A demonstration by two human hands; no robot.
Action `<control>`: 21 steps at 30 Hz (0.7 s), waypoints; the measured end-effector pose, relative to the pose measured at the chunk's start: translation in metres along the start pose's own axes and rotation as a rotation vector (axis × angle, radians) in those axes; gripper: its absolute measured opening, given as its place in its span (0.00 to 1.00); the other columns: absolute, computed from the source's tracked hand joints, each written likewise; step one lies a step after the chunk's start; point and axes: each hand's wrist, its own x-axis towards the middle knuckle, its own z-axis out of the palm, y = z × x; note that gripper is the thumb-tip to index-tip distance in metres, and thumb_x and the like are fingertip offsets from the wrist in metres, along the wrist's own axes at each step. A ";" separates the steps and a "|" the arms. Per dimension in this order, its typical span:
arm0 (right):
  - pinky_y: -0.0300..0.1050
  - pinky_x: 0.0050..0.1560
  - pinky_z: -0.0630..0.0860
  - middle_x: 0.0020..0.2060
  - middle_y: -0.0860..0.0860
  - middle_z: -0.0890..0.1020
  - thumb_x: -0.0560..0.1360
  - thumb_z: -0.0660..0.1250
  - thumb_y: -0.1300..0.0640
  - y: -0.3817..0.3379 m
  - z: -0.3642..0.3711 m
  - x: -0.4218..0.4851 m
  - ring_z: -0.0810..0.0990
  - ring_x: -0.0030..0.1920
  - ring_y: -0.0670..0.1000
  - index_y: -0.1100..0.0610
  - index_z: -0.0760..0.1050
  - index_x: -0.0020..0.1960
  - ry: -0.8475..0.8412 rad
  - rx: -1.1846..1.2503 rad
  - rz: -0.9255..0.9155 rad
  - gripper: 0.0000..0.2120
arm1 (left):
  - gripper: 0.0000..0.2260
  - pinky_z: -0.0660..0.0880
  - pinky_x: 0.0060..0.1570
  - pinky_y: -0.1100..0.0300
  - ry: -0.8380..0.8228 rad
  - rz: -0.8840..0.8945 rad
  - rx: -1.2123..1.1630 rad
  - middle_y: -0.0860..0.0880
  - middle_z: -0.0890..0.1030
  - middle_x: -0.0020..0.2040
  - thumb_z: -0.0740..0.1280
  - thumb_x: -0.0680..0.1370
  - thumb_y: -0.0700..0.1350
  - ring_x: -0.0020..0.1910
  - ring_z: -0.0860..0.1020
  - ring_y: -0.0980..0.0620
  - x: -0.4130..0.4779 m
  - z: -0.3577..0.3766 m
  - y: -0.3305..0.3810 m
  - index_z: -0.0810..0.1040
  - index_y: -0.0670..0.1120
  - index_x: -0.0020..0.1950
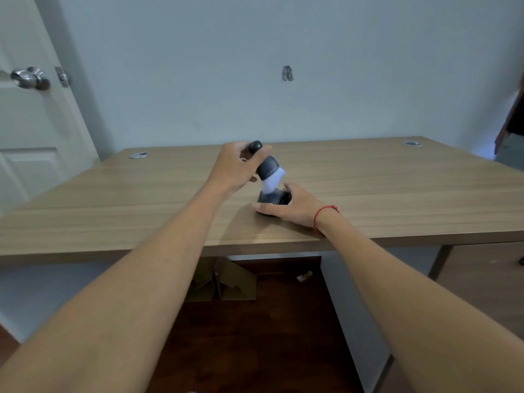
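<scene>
1. Near the front edge of the bench, a little right of its middle, a small dark round object sat on the wood.
2. The right hand held that object in place. Its thumb lay along the near side, its fingers curved over the far side, and the heel of the hand rested on the bench.
3. A red string bracelet circled the right wrist.
4. The left hand gripped a brush by its dark grey handle. The fingers were curled round the handle, and its rounded end poked out above the thumb.
5. The brush was tilted, with the handle leaning up and away to the left. Its white bristles pointed down and touched the top of the dark round object.
6. What the object was could not be told, as it was small, partly covered and slightly blurred.
7. Two metal grommets were set into the far corners of the bench.
8. A white door with a metal knob stood at the left.
9. Folded cardboard lay under the bench on the dark floor.
</scene>
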 end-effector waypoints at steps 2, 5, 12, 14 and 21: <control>0.53 0.67 0.72 0.67 0.50 0.74 0.61 0.75 0.32 0.001 -0.002 0.001 0.74 0.66 0.54 0.52 0.65 0.72 -0.006 0.030 -0.023 0.46 | 0.14 0.79 0.37 0.51 -0.165 0.026 0.174 0.42 0.78 0.39 0.69 0.77 0.49 0.37 0.76 0.49 0.004 -0.003 0.000 0.80 0.36 0.47; 0.52 0.71 0.67 0.74 0.52 0.67 0.65 0.77 0.39 0.000 -0.006 -0.001 0.68 0.72 0.56 0.56 0.56 0.78 -0.034 0.091 -0.014 0.52 | 0.15 0.76 0.40 0.49 -0.160 0.090 0.357 0.39 0.78 0.38 0.69 0.77 0.48 0.36 0.72 0.48 0.007 -0.006 -0.011 0.79 0.35 0.45; 0.54 0.70 0.70 0.69 0.49 0.75 0.56 0.81 0.39 0.001 -0.012 0.005 0.75 0.66 0.52 0.50 0.64 0.74 -0.066 0.113 -0.005 0.51 | 0.13 0.81 0.42 0.55 -0.351 -0.032 0.206 0.43 0.83 0.45 0.69 0.77 0.50 0.41 0.80 0.50 0.017 -0.002 0.010 0.81 0.40 0.52; 0.53 0.73 0.66 0.74 0.50 0.69 0.61 0.80 0.41 0.001 -0.013 0.004 0.69 0.72 0.54 0.53 0.56 0.79 -0.065 0.124 -0.001 0.55 | 0.14 0.79 0.41 0.50 -0.359 0.037 0.346 0.37 0.83 0.46 0.70 0.76 0.50 0.39 0.78 0.46 0.021 0.003 0.011 0.81 0.38 0.49; 0.54 0.64 0.75 0.62 0.49 0.78 0.61 0.81 0.44 0.001 -0.013 0.004 0.76 0.63 0.53 0.52 0.69 0.69 -0.064 0.150 0.007 0.41 | 0.10 0.82 0.46 0.50 -0.488 -0.009 0.300 0.43 0.83 0.49 0.70 0.76 0.49 0.47 0.81 0.47 0.029 0.012 0.021 0.80 0.44 0.52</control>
